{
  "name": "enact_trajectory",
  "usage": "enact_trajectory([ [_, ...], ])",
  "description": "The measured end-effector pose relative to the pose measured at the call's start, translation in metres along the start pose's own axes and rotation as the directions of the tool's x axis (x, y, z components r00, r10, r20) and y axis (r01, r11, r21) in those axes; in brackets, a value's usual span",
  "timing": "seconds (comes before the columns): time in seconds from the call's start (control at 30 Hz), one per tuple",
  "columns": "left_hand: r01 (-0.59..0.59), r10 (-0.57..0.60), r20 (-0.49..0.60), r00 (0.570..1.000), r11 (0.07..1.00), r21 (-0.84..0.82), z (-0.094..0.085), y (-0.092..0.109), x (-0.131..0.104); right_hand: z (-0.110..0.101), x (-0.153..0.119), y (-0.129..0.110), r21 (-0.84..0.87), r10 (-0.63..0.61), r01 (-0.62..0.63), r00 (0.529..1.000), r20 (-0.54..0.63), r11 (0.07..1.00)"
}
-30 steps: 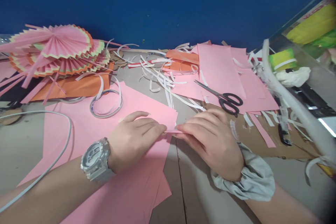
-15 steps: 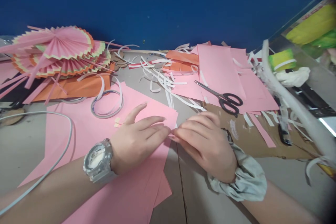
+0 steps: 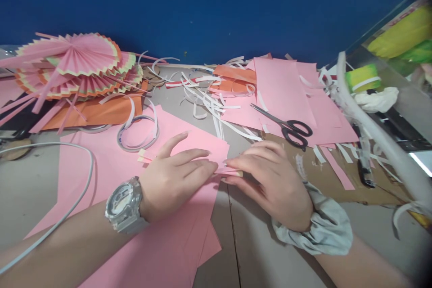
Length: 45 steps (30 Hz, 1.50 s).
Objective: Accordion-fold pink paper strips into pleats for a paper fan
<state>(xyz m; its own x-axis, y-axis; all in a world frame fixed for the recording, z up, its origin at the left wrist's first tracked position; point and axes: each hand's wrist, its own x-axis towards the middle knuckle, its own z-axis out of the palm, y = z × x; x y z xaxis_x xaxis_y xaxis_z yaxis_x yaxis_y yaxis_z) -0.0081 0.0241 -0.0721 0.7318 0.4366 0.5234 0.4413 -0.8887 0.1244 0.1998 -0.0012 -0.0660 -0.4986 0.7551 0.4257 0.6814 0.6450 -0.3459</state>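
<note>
A narrow folded strip of pink paper (image 3: pixel 232 173) with pale yellow ends lies across pink sheets (image 3: pixel 195 132), mostly hidden under my left hand (image 3: pixel 178 175). That hand rests flat on the strip with fingers stretched and thumb spread away. One yellow-tipped end (image 3: pixel 142 157) shows left of the thumb. My right hand (image 3: pixel 270 180) has its thumb and fingertips around the strip's right end, thumb below and fingers above. A roll of tape (image 3: pixel 119 137) lies on the sheets just beyond my left hand.
Black scissors (image 3: pixel 283 123) lie on pink paper and cardboard (image 3: pixel 324 180) at right. White paper strips (image 3: pixel 211 103) are scattered at the back. Pleated paper rosettes (image 3: pixel 77 65) are piled at left. A white cable (image 3: pixel 88 175) crosses my left forearm; a cutter knife (image 3: pixel 364 168) lies right.
My right hand has shifted slightly right and loosened, so the strip's yellow-tipped right end now shows. The left end reaches farther left past my left hand, which has barely moved.
</note>
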Motion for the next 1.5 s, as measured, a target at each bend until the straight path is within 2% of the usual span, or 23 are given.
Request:
enact_trajectory([
  [0.33,0.019,-0.019,0.004,1.000,1.000,-0.019,-0.001,-0.001,0.001,-0.002,-0.002,0.001,-0.011,0.000,-0.001,1.000,-0.018,1.000],
  [0.53,0.019,-0.019,-0.012,1.000,1.000,-0.005,0.001,0.000,0.000,0.001,-0.002,0.000,0.013,-0.054,0.055,0.997,-0.047,0.998],
  [0.63,0.001,0.000,-0.017,1.000,1.000,0.011,0.003,0.002,-0.001,0.004,-0.002,-0.001,0.046,-0.099,0.100,0.995,-0.032,0.994],
  [0.73,-0.033,0.034,0.038,0.999,0.999,-0.033,0.004,0.003,-0.002,0.006,-0.001,-0.003,0.028,-0.131,0.132,0.991,-0.013,0.991],
  [0.93,-0.015,0.017,0.030,0.999,0.998,-0.057,0.003,0.003,-0.002,0.004,-0.001,-0.004,-0.009,-0.097,0.097,0.995,-0.008,0.995],
  [1.13,-0.032,0.037,0.085,0.996,0.998,-0.056,0.003,0.004,0.000,0.007,-0.002,-0.002,0.005,-0.140,0.140,0.986,0.088,0.990],
  [1.3,-0.025,0.025,0.057,0.998,1.000,0.001,0.001,-0.001,0.002,0.002,-0.003,0.005,-0.104,-0.174,0.172,0.985,-0.013,0.980],
  [1.4,-0.006,0.002,0.065,0.998,0.998,0.060,-0.002,-0.010,0.000,-0.005,-0.002,0.013,-0.150,-0.139,0.126,0.987,-0.085,0.981],
  [1.5,0.011,-0.018,0.093,0.996,0.998,0.069,-0.004,-0.022,-0.003,-0.009,-0.001,0.021,-0.144,-0.081,0.066,0.991,-0.104,0.987],
])
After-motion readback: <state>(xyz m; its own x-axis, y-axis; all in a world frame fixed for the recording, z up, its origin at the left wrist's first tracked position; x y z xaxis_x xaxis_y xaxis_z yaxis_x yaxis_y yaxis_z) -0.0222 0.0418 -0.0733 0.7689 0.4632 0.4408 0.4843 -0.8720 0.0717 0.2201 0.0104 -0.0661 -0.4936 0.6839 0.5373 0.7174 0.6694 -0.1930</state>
